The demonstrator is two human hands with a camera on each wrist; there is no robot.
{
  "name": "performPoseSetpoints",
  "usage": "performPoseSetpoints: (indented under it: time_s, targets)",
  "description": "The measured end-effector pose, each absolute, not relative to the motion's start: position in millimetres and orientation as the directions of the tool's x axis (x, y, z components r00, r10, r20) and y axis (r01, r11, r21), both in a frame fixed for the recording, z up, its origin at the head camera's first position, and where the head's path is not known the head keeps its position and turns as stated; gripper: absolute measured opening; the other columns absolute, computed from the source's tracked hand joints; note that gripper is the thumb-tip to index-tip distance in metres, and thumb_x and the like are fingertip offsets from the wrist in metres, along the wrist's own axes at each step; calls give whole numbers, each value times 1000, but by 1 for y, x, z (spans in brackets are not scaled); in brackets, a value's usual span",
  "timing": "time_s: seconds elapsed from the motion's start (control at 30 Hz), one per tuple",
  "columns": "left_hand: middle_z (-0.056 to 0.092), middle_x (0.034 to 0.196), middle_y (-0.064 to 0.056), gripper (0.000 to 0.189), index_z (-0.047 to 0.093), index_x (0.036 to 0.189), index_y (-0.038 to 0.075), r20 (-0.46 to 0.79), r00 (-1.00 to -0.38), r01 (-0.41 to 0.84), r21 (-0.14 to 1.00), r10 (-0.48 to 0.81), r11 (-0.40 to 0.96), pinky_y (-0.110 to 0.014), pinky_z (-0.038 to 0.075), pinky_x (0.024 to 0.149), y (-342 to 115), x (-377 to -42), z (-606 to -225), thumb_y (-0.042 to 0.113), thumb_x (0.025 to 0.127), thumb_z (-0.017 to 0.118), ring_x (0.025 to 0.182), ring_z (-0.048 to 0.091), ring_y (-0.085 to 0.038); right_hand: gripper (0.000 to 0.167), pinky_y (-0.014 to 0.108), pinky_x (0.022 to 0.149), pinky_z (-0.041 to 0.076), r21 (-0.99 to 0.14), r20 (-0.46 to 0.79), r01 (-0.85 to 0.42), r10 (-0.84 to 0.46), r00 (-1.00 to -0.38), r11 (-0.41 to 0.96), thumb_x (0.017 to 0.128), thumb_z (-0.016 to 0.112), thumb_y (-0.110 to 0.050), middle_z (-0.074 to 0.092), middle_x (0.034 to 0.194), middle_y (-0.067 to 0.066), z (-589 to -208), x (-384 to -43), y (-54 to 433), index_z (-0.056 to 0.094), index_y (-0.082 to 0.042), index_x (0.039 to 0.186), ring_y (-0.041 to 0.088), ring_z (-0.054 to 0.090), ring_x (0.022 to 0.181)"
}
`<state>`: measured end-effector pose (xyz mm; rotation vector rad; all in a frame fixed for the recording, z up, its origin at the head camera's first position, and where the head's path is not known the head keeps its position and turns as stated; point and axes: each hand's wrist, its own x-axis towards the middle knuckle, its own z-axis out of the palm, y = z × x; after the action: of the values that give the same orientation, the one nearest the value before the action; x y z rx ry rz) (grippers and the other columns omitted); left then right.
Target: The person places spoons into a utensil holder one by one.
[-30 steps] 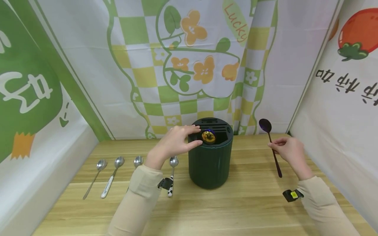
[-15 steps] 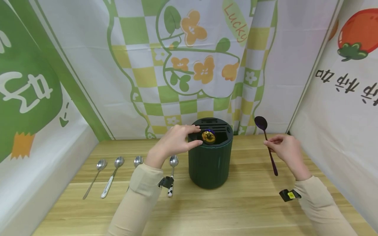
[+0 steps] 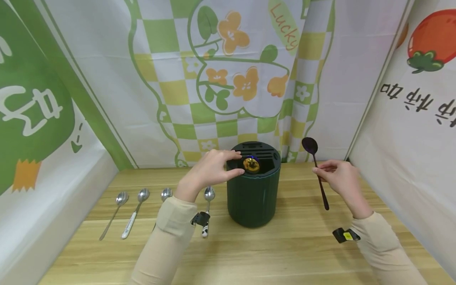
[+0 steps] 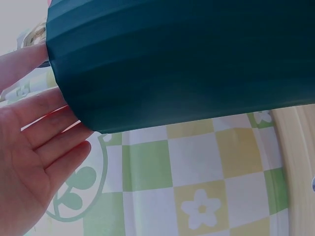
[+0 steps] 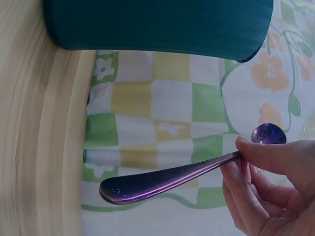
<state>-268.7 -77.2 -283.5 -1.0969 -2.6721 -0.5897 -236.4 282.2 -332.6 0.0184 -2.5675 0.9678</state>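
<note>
We see a wooden worktop [image 3: 285, 253] before a checked, flowered curtain [image 3: 228, 128]. At 3 o'clock from the green holder [image 3: 253, 204] is a purple spoon [image 5: 170, 180], bowl up, its handle pinched by the right hand [image 3: 341, 178]. The left hand [image 3: 210, 168], fingers loosely straight, lies at the holder's 10 o'clock rim. Four silvery spoons [image 3: 143, 194] lie around 8 to 9 o'clock.

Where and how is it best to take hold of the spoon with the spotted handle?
I would pinch the spotted handle near its end, from above, from the side of the green holder. The spoon lies with its slim handle towards the person; the left sleeve is close on its left.
</note>
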Motion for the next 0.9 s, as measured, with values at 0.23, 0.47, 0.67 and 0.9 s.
performPoseSetpoints:
  time_s: [0.23, 0.47, 0.67, 0.9]
  targets:
    - [57, 134, -2, 50, 60, 129, 13, 303, -715, 699, 301, 630, 648, -38, 49, 96, -77, -269, -284, 44, 90, 60, 114, 61, -21, 31, 20, 53, 52, -630, 384, -160, 125, -915, 760, 86, 71, -29, 72, 86, 19, -331, -239, 275, 71, 1, 95, 15, 70, 63]
    - [58, 134, -2, 50, 60, 129, 13, 295, -718, 696, 309, 630, 648, -37, 50, 94, -77, -268, -284, 44, 90, 61, 106, 64, -19, 33, 19, 54, 52, -650, 389, -183, 116, -914, 737, 86, 70, -31, 72, 87, 19, -326, -240, 265, 71, 1, 96, 19, 71, 66]
    - [57, 135, -3, 50, 60, 129, 12, 299, -714, 700, 296, 633, 649, -39, 47, 98, -77, -269, -282, 44, 90, 60, 117, 59, -23, 34, 19, 55, 53, -668, 389, -197, 111, -915, 718, 86, 71, -32, 72, 87, 19, -322, -243, 258, 71, 1, 96, 17, 71, 65]
    - [57, 135, -3, 50, 60, 129, 12, 300, -710, 704, 284, 637, 651, -40, 46, 100, -77, -270, -282, 44, 91, 60, 121, 56, -23, 33, 21, 55, 53, -661, 398, -207, 104, -911, 721, 86, 70, -35, 72, 87, 17, -319, -243, 250, 71, -3, 96, 23, 71, 69]
